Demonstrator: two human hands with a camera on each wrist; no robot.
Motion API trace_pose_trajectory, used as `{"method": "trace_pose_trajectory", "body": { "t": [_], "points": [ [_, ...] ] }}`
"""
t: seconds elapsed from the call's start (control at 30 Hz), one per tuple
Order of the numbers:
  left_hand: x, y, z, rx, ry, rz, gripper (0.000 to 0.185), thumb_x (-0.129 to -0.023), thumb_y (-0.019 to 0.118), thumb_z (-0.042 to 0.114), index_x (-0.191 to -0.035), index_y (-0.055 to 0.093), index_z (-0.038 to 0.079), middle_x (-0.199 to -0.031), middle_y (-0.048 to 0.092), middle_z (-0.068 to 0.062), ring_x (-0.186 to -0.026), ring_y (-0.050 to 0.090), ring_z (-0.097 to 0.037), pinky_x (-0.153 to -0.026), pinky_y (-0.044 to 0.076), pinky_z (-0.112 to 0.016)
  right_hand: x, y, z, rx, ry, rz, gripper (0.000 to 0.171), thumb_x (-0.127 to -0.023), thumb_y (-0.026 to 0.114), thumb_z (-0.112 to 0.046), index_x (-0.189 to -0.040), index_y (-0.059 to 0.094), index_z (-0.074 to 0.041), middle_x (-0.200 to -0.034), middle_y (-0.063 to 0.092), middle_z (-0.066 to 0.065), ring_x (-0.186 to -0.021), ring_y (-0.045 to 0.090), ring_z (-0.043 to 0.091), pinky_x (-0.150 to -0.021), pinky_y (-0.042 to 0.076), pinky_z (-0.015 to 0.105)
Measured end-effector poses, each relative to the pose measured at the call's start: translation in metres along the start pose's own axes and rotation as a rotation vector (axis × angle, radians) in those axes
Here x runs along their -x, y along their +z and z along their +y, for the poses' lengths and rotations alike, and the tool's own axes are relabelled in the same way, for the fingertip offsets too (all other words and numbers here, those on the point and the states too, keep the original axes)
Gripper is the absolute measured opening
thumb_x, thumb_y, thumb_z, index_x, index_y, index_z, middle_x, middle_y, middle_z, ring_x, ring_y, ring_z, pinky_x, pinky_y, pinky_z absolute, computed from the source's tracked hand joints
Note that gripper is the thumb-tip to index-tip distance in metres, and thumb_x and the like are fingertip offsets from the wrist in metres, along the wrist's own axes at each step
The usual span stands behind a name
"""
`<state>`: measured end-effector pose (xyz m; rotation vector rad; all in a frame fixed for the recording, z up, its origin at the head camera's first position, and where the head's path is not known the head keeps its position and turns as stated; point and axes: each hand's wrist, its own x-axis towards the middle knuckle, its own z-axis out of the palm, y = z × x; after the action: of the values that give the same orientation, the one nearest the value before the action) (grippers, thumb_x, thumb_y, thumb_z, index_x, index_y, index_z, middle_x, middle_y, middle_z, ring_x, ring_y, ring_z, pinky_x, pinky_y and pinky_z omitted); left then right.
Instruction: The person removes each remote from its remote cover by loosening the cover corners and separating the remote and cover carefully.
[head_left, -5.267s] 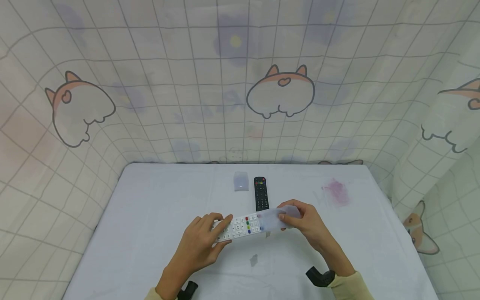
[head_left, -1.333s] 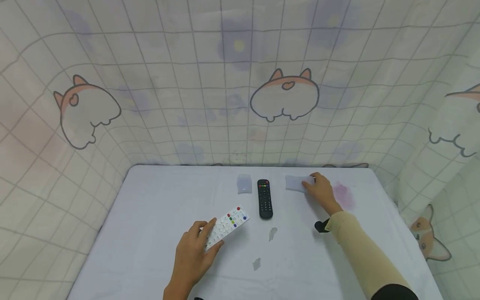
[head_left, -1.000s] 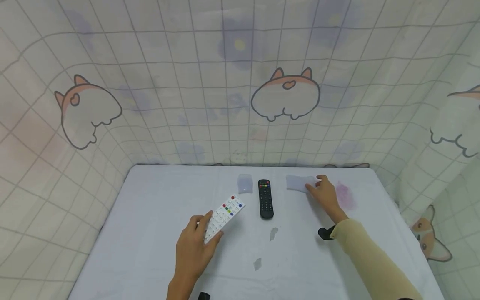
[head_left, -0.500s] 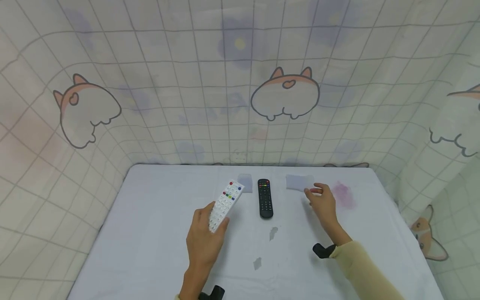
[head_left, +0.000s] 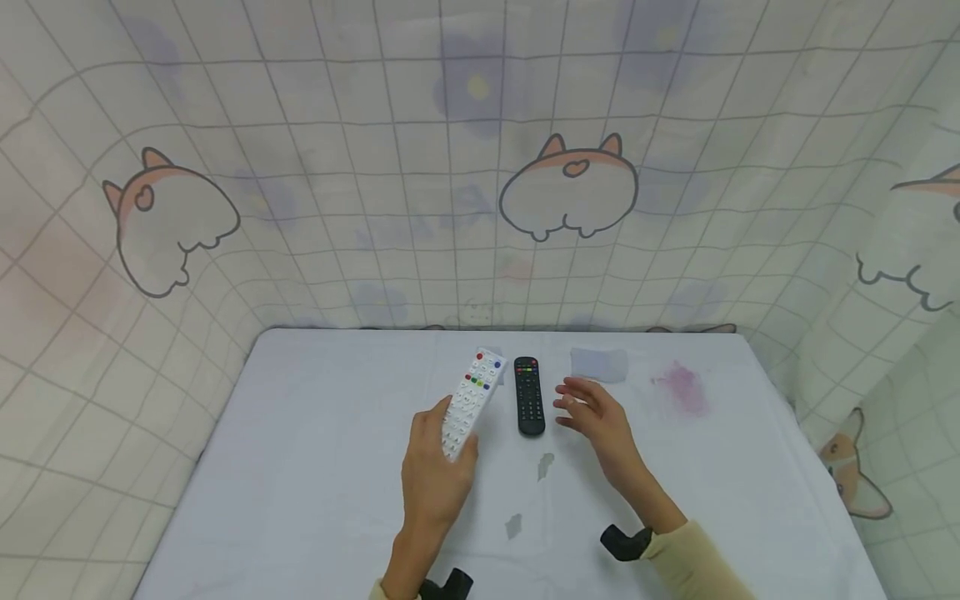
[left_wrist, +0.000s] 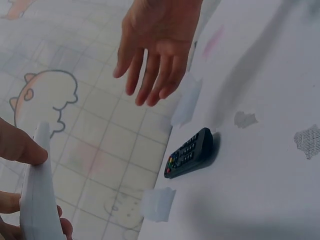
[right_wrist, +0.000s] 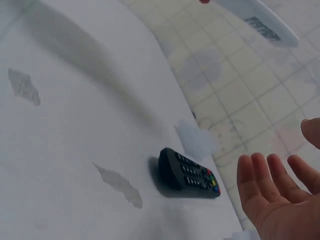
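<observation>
While our left hand (head_left: pixel 437 479) gripped the white remote (head_left: pixel 472 398) near the counter's (head_left: pixel 300 467) far edge, our right hand (head_left: pixel 596 417), fingers spread, hovered beside the black remote (head_left: pixel 528 395); we judged setting it parallel best.

White plastic remote control (head_left: pixel 471 402) in my left hand (head_left: pixel 435 475): red, blue, green and yellow buttons among white ones. Slim black remote control (head_left: pixel 528 395) at three o'clock of it: red, green, yellow top keys. Pale lilac tablecloth (head_left: pixel 300 467), pink smudge (head_left: pixel 681 385) at two o'clock. Cream gridded curtain (head_left: pixel 375 167), orange-and-white corgi rumps. My sleeve (head_left: pixel 690 567): beige.
</observation>
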<state>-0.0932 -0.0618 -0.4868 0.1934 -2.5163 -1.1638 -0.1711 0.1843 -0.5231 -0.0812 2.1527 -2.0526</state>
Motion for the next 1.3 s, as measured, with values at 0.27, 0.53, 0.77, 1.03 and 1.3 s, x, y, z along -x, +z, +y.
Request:
{"method": "trace_pose_trajectory", "body": {
  "t": [0.27, 0.53, 0.77, 1.03, 1.3],
  "points": [
    [0.002, 0.010, 0.002, 0.063, -0.007, -0.059, 0.070, -0.088, 0.080, 0.014, -0.151, 0.050, 0.014, -0.127, 0.059, -0.007, -0.094, 0.061, -0.016, -0.078, 0.054, -0.032, 0.010, 0.029, -0.004, -0.125, -0.029, -0.153, 0.048, -0.108, 0.058, -0.027, -0.151, 0.048, -0.006, -0.154, 0.051, 0.027, -0.126, 0.068, 0.018, -0.100, 0.059, 0.036],
    [0.008, 0.020, 0.007, 0.120, -0.021, -0.062, 0.073, -0.086, 0.085, 0.013, -0.151, 0.050, 0.014, -0.128, 0.059, -0.004, -0.099, 0.060, -0.012, -0.082, 0.055, -0.030, 0.010, 0.053, -0.006, -0.211, -0.042, -0.164, 0.047, -0.108, 0.058, -0.019, -0.151, 0.046, -0.002, -0.147, 0.057, 0.024, -0.120, 0.069, 0.016, -0.096, 0.060, 0.032],
    [0.011, 0.025, 0.006, 0.141, -0.053, -0.062, 0.075, -0.086, 0.086, 0.014, -0.152, 0.049, 0.012, -0.128, 0.058, -0.004, -0.100, 0.058, -0.011, -0.083, 0.053, -0.030, 0.011, 0.070, -0.003, -0.230, -0.026, -0.131, 0.045, -0.104, 0.065, -0.015, -0.145, 0.051, -0.004, -0.136, 0.062, 0.017, -0.113, 0.070, 0.014, -0.093, 0.062, 0.034],
    [0.012, 0.029, 0.002, 0.165, -0.119, -0.067, 0.075, -0.088, 0.085, 0.018, -0.152, 0.049, 0.014, -0.127, 0.057, -0.003, -0.100, 0.056, -0.011, -0.085, 0.051, -0.031, 0.010, 0.081, 0.002, -0.226, -0.024, -0.121, 0.042, -0.101, 0.069, -0.012, -0.138, 0.053, -0.002, -0.130, 0.064, 0.016, -0.109, 0.070, 0.013, -0.089, 0.062, 0.034],
    [0.017, 0.037, -0.012, 0.188, -0.143, -0.072, 0.066, -0.095, 0.076, 0.016, -0.153, 0.048, 0.008, -0.125, 0.057, -0.008, -0.094, 0.052, -0.011, -0.079, 0.047, -0.026, 0.009, 0.091, 0.009, -0.207, 0.001, -0.088, 0.039, -0.101, 0.067, -0.009, -0.136, 0.055, 0.001, -0.127, 0.064, 0.024, -0.097, 0.071, 0.013, -0.081, 0.063, 0.031]
  ]
}}
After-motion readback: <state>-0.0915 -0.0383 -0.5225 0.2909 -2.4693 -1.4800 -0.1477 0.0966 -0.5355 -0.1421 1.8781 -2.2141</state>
